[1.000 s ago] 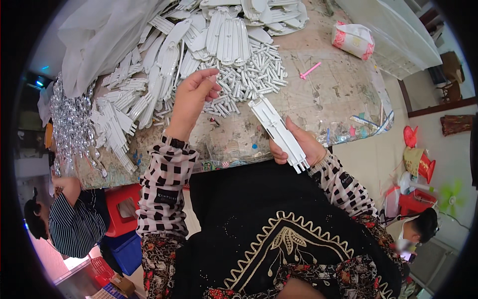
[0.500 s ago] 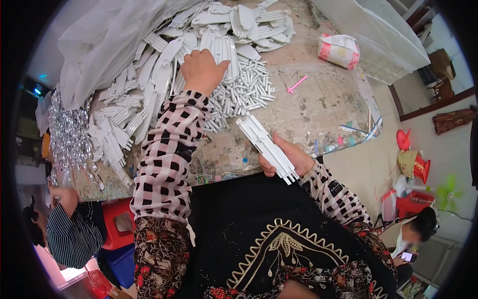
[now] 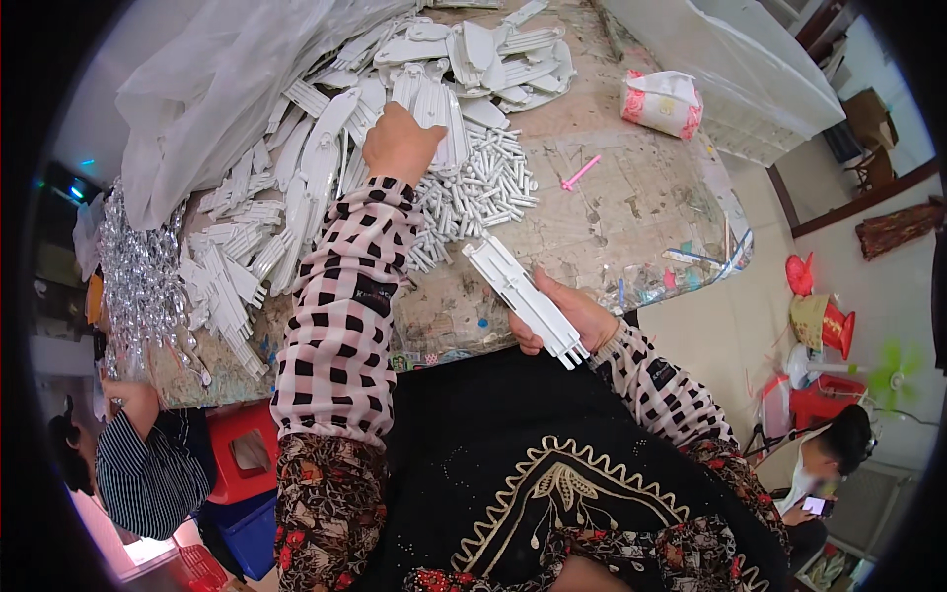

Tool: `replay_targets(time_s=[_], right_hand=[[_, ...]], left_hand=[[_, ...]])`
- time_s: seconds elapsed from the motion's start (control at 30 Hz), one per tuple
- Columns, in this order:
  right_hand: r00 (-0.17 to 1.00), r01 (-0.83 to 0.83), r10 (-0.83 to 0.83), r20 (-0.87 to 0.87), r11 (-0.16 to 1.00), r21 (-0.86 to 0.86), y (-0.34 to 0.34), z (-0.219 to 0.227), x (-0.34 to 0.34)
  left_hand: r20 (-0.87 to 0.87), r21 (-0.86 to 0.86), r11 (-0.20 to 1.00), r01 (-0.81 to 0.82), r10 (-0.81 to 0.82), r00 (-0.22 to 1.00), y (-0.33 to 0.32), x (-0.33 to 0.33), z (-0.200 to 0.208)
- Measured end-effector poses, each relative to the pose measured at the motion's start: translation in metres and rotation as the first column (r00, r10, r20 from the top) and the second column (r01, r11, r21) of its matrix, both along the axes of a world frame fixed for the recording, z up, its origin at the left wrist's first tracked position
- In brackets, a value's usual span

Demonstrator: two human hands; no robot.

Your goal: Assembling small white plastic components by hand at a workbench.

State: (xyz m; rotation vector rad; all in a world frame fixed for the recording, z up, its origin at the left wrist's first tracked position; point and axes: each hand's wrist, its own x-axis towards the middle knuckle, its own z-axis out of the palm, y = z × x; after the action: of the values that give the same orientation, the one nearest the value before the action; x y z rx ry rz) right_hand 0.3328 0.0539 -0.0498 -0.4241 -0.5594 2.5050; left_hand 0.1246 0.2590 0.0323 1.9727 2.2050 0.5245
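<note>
My right hand [image 3: 572, 314] grips a long white plastic piece [image 3: 523, 301] near the table's front edge, thumb on one side and fingers around the other. The piece lies aslant, with a slotted face showing and short prongs at its lower end. Farther off to the left, my left hand [image 3: 402, 143] reaches onto a heap of flat white plastic parts [image 3: 321, 148], its fingers curled down among them and the thumb toward the right. The fingertips are hidden, so whatever they grasp does not show. Beside that hand lies a pile of small white pegs [image 3: 488, 178].
A clear plastic bag [image 3: 207, 109] covers the heap's left side; silvery strands [image 3: 148, 286] hang at the table's left. A pink stick [image 3: 582, 173] and a pink-and-white tissue pack [image 3: 663, 104] lie at right. A person in stripes [image 3: 148, 459] sits left, another with a phone [image 3: 824, 454] right.
The view has shifted slightly. My left hand stays at the heap, its fingers a little more curled down; my right hand keeps hold of the white plastic piece.
</note>
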Motion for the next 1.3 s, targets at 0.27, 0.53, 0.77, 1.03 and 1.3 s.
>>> replay_targets(time_s=[0.27,0.53,0.77,1.03,1.3], right_hand=[[1.000,0.007,-0.007,-0.012,1.000,0.015,-0.002,-0.003,-0.002],[0.924,0.226,-0.253,0.286,0.966,0.125,-0.012,0.026,0.002],[0.773,0.271,-0.555,0.308,0.728,0.630,-0.024,0.054,-0.017],[0.699,0.198,-0.628,0.341,0.629,0.752,-0.038,0.061,-0.026],[0.697,0.095,-0.628,0.347,0.560,0.823,-0.041,0.060,-0.027]], left_hand=[[0.620,0.347,0.930,0.120,-0.323,0.715,-0.033,-0.016,-0.020],[0.999,0.015,0.926,0.377,0.001,-0.042,-0.159,-0.015,-0.003],[0.836,0.071,0.862,0.502,0.222,-0.501,-0.204,-0.002,-0.016],[0.909,0.043,0.913,0.405,0.133,-0.396,-0.216,0.009,-0.009],[0.927,0.113,0.925,0.364,0.033,-0.373,-0.221,-0.005,-0.006]])
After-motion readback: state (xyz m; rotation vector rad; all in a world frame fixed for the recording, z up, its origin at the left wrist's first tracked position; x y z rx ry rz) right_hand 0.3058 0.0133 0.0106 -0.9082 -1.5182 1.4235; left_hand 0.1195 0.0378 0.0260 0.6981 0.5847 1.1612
